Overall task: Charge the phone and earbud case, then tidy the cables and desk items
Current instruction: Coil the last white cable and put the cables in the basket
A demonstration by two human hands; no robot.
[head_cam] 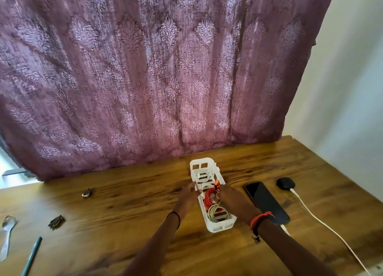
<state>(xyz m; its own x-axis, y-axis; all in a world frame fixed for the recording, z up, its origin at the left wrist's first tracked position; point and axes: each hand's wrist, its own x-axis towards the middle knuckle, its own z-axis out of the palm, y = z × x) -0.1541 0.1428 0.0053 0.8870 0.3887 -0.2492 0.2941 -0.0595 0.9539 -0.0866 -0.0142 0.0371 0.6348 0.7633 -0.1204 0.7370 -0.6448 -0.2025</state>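
Observation:
A white plastic basket [219,227] stands on the wooden desk [128,203], holding a coiled orange cable [209,199] and coiled white cables [217,211]. My left hand [187,195] touches the basket's left rim. My right hand [232,199] reaches into the basket and pinches the orange cable near its plug. To the right, a black phone [266,202] lies flat with a white plug at its near end. A black earbud case [285,183] sits beyond it with a white cable [323,224] plugged in, trailing off the near right edge.
On the left of the desk lie a metal spoon [7,234], a teal pen [31,257], a dark hair clip [57,222] and a small metal object [87,192]. A purple patterned curtain [145,68] hangs behind the desk; a white wall is at right.

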